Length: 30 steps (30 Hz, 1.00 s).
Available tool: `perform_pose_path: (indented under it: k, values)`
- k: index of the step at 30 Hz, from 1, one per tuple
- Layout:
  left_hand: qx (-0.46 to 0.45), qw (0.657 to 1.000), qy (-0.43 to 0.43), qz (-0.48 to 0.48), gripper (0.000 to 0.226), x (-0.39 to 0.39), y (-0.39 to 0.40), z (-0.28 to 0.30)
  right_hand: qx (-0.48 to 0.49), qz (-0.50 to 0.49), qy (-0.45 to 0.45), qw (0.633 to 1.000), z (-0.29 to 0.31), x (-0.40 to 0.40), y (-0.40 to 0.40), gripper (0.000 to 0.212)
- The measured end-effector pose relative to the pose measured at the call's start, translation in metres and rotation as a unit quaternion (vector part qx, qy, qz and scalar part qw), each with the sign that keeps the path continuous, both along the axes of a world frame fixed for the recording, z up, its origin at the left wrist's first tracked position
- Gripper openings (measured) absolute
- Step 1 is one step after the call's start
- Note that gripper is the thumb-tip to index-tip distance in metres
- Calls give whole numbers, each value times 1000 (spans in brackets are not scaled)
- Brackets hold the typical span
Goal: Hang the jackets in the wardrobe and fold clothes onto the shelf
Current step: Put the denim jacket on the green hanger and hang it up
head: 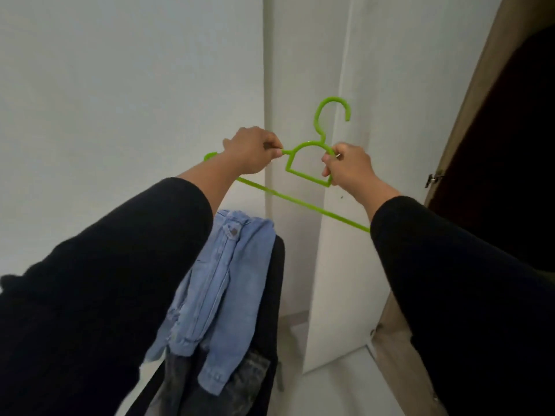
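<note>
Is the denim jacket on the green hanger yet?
No, the denim jacket lies draped over the chair while both hands hold the bare green hanger.

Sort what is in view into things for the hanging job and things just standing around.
For the job: green hanger, gripped by left hand and right hand; light blue denim jacket; dark garment under it; wardrobe door.
Just there: black chair; white wall.
</note>
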<state>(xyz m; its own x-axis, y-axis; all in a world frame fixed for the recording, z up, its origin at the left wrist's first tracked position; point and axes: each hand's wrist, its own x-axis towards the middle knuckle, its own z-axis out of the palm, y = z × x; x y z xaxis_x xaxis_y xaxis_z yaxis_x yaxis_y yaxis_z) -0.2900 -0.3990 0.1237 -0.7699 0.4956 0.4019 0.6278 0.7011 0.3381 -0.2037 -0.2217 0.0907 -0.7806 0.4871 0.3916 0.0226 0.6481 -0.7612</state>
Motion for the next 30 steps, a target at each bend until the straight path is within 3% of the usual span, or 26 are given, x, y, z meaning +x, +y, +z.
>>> perform_pose_path:
  k: [5,9,12,17,19,22,25,30]
  values:
    - [-9,995,66,69,24,-23,-30,-26,-44,-21,-23,999,-28,-34,-29,17]
    - [76,990,90,81,30,-56,-38,-58,-27,-45,-43,998,-47,-75,-33,10]
    - [69,992,15,100,24,-87,-35,-82,-59,-64,-43,995,-64,-109,-28,12]
    - [-161,966,-161,122,34,-154,-13,-138,-92,-82,-52,991,-97,-166,-13,31]
    - [-198,950,-193,145,43,-178,-6,-161,-78,-87,-67,991,-107,-185,-9,28]
    - [-206,933,-227,188,55,-197,-5,-182,-67,-85,-88,990,-120,-204,-6,17]
    - [-208,924,-245,210,48,-220,-10,-199,-60,-74,-93,991,-134,-224,1,17]
    - [-134,925,-298,192,59,-233,-7,-213,-54,-43,-100,993,-148,-240,6,12]
